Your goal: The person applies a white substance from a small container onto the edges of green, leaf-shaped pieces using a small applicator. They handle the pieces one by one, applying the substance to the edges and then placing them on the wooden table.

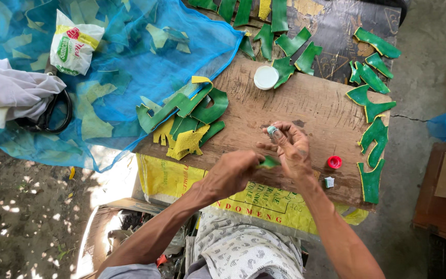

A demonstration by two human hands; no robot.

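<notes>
left hand (232, 173) pinches a small green piece (269, 162); right hand (291, 149) grips a small tube (272, 130). risk: glue drips onto the wooden board (305, 103), or the piece slips.

A small green cut piece of foam-like sheet (269, 162) is pinched between the two hands, just above the near part of the worn wooden bench (311, 106); only a short wedge of it shows between the fingers. A small tube with a greenish-white tip (272, 130) stands upright at the fingertips of the right hand (292, 150), above the green piece.
</notes>
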